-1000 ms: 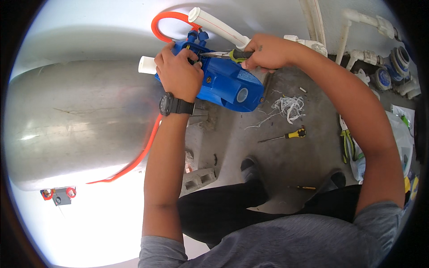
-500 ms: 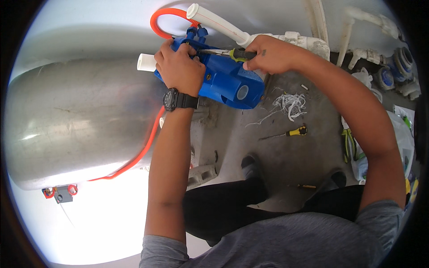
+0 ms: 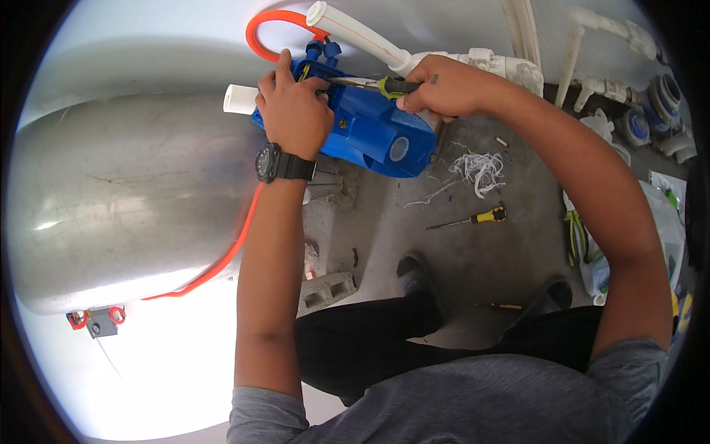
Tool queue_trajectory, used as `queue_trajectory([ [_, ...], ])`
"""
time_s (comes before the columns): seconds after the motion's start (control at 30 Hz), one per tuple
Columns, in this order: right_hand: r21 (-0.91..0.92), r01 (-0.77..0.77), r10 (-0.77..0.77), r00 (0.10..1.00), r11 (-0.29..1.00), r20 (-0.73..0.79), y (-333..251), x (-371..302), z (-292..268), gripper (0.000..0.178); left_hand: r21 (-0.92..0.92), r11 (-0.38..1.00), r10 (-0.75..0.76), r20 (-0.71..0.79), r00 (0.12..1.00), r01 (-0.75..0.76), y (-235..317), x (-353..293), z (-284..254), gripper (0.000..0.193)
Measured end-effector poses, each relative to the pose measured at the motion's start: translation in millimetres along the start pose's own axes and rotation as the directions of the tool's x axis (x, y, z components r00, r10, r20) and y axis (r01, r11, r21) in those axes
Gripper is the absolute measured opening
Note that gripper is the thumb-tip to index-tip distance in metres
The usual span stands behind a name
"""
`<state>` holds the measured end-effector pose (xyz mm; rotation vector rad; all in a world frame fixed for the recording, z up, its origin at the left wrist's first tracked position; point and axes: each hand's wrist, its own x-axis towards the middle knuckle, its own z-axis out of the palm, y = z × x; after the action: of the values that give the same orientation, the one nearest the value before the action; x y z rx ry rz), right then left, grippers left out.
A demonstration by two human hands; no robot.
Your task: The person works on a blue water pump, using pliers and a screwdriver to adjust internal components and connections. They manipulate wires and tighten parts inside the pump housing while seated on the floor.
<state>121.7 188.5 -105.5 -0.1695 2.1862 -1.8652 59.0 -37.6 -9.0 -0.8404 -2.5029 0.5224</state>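
Note:
A blue water pump (image 3: 362, 126) has an open recess at its upper left end, with yellow wire (image 3: 304, 72) showing inside. Over that end lies my left hand (image 3: 296, 111), one finger stretched upward and the others spread; what its thumb tip touches is hidden. My right hand (image 3: 436, 89) is closed round the green and black handles of long-nose pliers (image 3: 390, 86). Their metal jaws point left into the recess, close to my left thumb. An orange corrugated conduit (image 3: 277, 16) loops to the blue cable fittings (image 3: 322, 50) above the recess.
A big metal tank (image 3: 133, 200) fills the left, with a white pipe stub (image 3: 240, 99) beside the pump. White pipes (image 3: 362, 37) run behind. On the floor lie tangled white string (image 3: 479, 174), a yellow-black screwdriver (image 3: 488, 215) and a concrete block (image 3: 325, 291). Bags (image 3: 658, 222) sit at right.
One finger of my left hand has straightened upward from the pump's edge, uncovering more of the recess and yellow wire. My left forearm shifted slightly left; the pliers stay nearly in place.

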Motion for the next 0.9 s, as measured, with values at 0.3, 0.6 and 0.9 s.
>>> queue_trajectory([
  [0.3, -0.161, 0.005, 0.001, 0.999, 0.987, 0.039, 0, -6, -1, 0.044, 0.034, 0.999, -0.035, -0.001, 0.999, 0.035, 0, 3, 5, 0.021],
  [0.6, -0.318, 0.13, -0.135, 0.991, 0.939, 0.005, 0, -2, 1, 0.043, 0.079, 0.995, -0.064, 0.043, 0.997, 0.06, 4, 7, 3, 0.024],
  [0.9, -0.299, 0.128, -0.161, 0.983, 0.946, -0.089, 0, -5, 21, 0.039, -0.032, 0.998, -0.045, 0.005, 0.999, 0.045, -1, 7, 5, 0.034],
])
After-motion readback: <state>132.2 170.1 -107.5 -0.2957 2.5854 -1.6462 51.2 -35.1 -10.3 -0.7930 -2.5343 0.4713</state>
